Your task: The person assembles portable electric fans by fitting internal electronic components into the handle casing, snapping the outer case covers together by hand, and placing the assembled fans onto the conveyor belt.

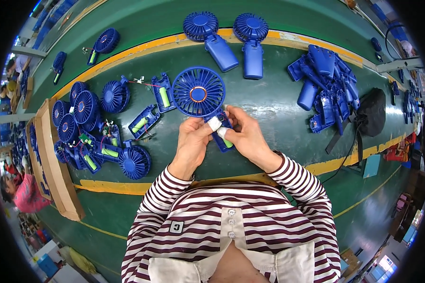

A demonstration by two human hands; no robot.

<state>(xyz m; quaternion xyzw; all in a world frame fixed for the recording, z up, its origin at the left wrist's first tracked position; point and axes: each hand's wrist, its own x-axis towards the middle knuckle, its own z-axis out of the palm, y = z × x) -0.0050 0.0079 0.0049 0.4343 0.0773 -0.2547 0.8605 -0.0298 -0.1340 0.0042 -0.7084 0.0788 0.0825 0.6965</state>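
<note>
A blue handheld fan [199, 91] is held between my hands above the green bench, its round grille pointing away from me. Its handle is uncovered, and a green battery cell [227, 142] shows at the lower end. My left hand [192, 141] pinches the handle's left side just below the grille. Opposite it, my right hand [246, 136] grips the right side, fingers partly behind the handle. White wrapping covers both thumb tips, which meet over the handle and hide part of its inside. Left of the fan lie uncovered handles with green cells, one nearby handle [163, 92] wired to another fan head.
Several fan heads and uncovered handles [85, 108] are piled at left beside a cardboard box [56, 160]. Two assembled fans [253, 54] lie at the far edge. Blue handle covers [323, 70] form a heap at right, next to a black pouch [372, 111] with a cord.
</note>
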